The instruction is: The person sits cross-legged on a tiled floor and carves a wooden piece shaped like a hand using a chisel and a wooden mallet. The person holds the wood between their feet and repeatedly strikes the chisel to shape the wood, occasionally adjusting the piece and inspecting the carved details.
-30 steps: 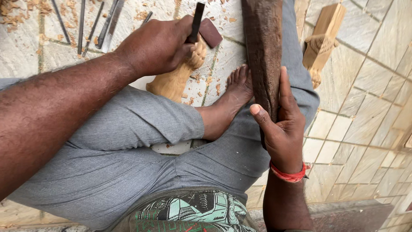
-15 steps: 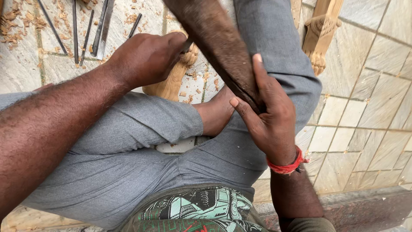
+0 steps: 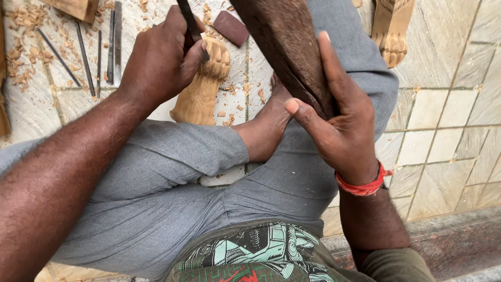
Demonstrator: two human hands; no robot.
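Down on the tiled floor (image 3: 449, 130), our left hand (image 3: 162, 57) has its fingers curled tight round a dark chisel (image 3: 187, 21), its tip on a pale wooden carving (image 3: 201, 89) shaped like a clawed paw. Our right hand (image 3: 339, 120), fingers half open, grips a dark wooden club (image 3: 284, 47).

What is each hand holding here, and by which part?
The left hand grips a dark chisel around its shaft, tip against the carved wooden leg. The right hand holds a dark wooden mallet near its lower end.
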